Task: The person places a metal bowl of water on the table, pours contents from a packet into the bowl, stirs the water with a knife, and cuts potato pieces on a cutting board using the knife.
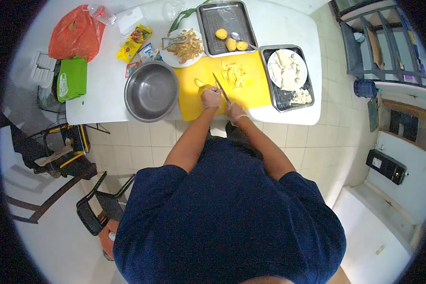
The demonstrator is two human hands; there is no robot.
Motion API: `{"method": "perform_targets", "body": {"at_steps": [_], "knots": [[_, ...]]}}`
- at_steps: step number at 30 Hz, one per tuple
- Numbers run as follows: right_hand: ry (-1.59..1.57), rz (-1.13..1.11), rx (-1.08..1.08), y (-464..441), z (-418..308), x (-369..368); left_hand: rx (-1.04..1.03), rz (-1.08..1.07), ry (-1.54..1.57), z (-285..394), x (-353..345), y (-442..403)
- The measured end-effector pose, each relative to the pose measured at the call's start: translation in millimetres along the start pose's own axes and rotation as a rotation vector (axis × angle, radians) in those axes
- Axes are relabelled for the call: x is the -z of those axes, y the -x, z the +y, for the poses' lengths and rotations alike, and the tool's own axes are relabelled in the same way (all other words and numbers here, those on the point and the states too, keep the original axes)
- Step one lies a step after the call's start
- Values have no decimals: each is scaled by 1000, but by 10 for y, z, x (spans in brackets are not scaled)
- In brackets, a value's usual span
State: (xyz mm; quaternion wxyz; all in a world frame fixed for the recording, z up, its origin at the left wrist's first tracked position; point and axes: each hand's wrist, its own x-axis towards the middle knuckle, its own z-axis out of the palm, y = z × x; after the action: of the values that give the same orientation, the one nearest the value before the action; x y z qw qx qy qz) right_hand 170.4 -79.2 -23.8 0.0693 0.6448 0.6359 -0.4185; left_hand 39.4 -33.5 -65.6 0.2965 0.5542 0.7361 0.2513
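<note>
My right hand (235, 112), in a clear glove, grips a knife (221, 88) whose blade points up and left over the yellow cutting board (255, 92). My left hand (211, 97), also gloved, is closed beside the blade, its fingertips on a small yellow potato piece (217, 85); the fingers partly hide it. Left of those fingertips lies a cut potato piece (199, 82). A pile of potato strips (234, 75) rests on the board beyond the knife.
A steel bowl (151, 92) stands left of the board. Behind are a plate of peelings (187, 47) with a peeler (174, 41) and a tray (222, 23) holding peeled potatoes (231, 44). At right, another tray (275, 100) carries a plate of pale pieces (287, 70).
</note>
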Motion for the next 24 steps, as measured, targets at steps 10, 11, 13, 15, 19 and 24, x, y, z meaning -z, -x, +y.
{"method": "perform_targets", "body": {"at_steps": [10, 11, 13, 15, 19, 24], "knots": [[-82, 13, -80, 506, 38, 81, 167, -39, 71, 109, 98, 17], [-104, 2, -100, 580, -35, 162, 203, -74, 127, 76, 93, 8], [-135, 9, -167, 581, -78, 189, 226, -102, 209, -59, -1, -66], [-156, 35, -267, 523, -49, 107, 208, -98, 256, -294, -189, -89], [-162, 22, -200, 520, -123, 221, 235, -143, 211, -391, -269, -154], [-232, 54, -264, 190, -191, 126, 208, -213, 326, 74, 224, -48]]}}
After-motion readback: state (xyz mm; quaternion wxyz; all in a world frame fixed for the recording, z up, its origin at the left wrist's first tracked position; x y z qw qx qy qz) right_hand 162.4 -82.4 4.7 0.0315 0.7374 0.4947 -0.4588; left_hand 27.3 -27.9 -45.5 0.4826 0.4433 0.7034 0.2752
